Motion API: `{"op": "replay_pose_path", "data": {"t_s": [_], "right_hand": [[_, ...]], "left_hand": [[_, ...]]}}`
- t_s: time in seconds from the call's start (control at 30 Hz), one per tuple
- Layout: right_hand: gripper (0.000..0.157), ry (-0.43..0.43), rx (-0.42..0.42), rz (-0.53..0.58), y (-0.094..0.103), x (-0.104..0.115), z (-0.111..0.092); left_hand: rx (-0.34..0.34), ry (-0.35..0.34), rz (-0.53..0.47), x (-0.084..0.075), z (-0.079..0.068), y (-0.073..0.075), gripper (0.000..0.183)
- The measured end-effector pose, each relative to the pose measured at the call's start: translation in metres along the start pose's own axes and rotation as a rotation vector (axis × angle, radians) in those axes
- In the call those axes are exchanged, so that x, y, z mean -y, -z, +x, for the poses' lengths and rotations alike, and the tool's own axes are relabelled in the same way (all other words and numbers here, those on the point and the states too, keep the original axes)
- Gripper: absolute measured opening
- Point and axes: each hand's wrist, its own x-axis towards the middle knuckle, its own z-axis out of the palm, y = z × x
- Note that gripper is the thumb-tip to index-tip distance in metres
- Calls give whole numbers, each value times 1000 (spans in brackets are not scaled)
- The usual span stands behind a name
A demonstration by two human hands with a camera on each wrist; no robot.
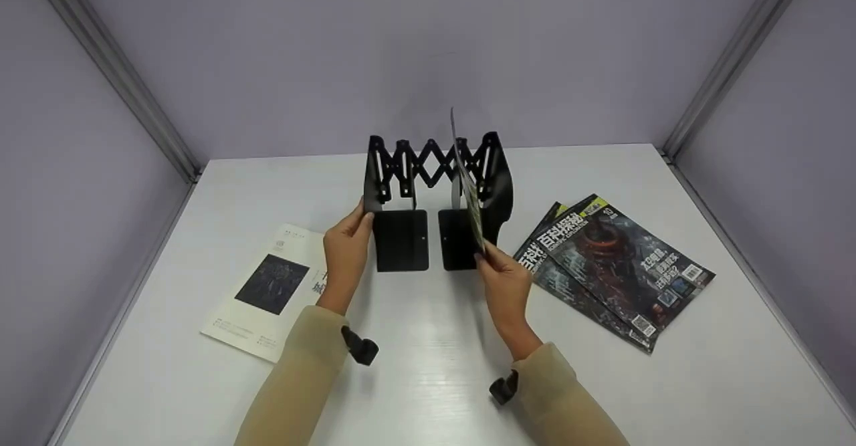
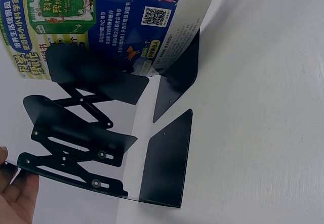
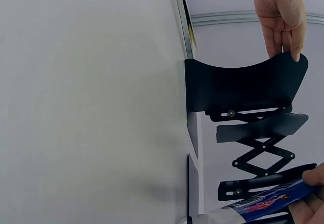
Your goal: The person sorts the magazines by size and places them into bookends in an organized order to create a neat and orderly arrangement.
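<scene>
A black expandable bookend (image 1: 401, 242) with a scissor lattice stands on the white table near its back edge. My left hand (image 1: 348, 249) pinches the upright left end plate (image 3: 243, 82) between thumb and fingers. In my right hand (image 1: 505, 282) is a thin booklet (image 1: 472, 208), gripped by its near edge and held upright. It sits at the right part of the bookend, beside the right end plate (image 1: 496, 182). The left wrist view shows the booklet's blue, white and yellow cover (image 2: 111, 47) with a green picture. Its lower edge is partly hidden.
A cream-coloured book (image 1: 267, 292) with a dark picture lies on the table (image 1: 428, 379) at the left, partly behind my left forearm. Two dark magazines (image 1: 622, 259) overlap at the right. Pale walls (image 1: 428, 51) enclose the back and sides.
</scene>
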Motion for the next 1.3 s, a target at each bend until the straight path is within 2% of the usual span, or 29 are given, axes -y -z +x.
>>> {"op": "replay_pose_path", "data": {"t_s": [0.4, 0.73, 1.07, 1.3], "right_hand": [[26, -14, -1, 44, -2, -7, 1], [29, -21, 32, 82, -3, -13, -1], [32, -32, 91, 29, 1, -9, -3], [36, -35, 139, -42, 7, -33, 1]], "left_hand": [[-4, 13, 25, -1, 0, 0, 35], [-13, 23, -10, 0, 0, 0, 35], [-4, -6, -1, 1, 0, 0, 36], [-10, -3, -18, 1, 0, 0, 36]]}}
